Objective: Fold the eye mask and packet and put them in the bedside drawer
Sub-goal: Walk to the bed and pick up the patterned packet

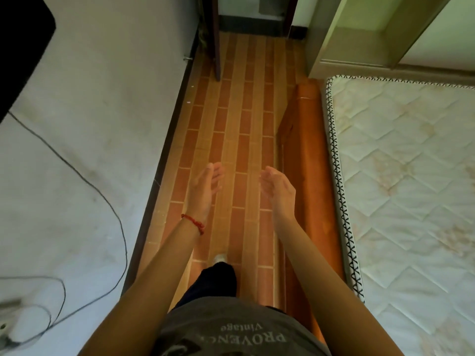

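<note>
Floor (231, 129): tiled aisle between the white wall (97, 104) and the bed frame (305, 155).
Mattress (411, 176): bare, quilted, at right.
Left hand (205, 187): relaxed, holding nothing.
Right hand (279, 187): relaxed, holding nothing.
Eye mask, packet: not visible.

Brown tiled floor (231, 119) running ahead | white wall (102, 98) at left, black cable (113, 209) trailing down it | bare quilted mattress (411, 176) at right on orange wooden bed frame (311, 160) | pale green cupboard (359, 32) beyond
</note>
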Tool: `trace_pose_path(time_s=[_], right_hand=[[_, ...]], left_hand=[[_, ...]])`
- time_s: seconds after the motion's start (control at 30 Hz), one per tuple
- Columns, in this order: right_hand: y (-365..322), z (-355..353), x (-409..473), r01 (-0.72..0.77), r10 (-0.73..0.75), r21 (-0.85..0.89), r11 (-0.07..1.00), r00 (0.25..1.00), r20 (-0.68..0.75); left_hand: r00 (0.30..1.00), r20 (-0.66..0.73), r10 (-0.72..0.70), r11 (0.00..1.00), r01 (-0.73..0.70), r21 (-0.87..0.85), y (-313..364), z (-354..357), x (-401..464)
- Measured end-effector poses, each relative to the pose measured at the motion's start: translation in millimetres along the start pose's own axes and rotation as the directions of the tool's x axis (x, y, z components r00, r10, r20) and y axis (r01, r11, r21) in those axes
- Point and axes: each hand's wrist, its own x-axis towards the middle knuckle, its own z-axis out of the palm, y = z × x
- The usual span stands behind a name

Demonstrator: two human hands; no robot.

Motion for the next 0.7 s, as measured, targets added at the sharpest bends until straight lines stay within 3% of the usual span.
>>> trace_pose_path(time_s=[0.23,0.7], right_hand=[[-32,52,88,0.044,-0.044,-0.006,0.999,0.999,-0.021],[-80,70,260,0.020,-0.015,0.062,0.998,0.997,-0.081]], left_hand=[[0.997,0.078,0.012,0.999,-0.016,0.046,35,4,103],[0.995,0.097,-0.016,1.000,0.013,0.024,73,67,275]])
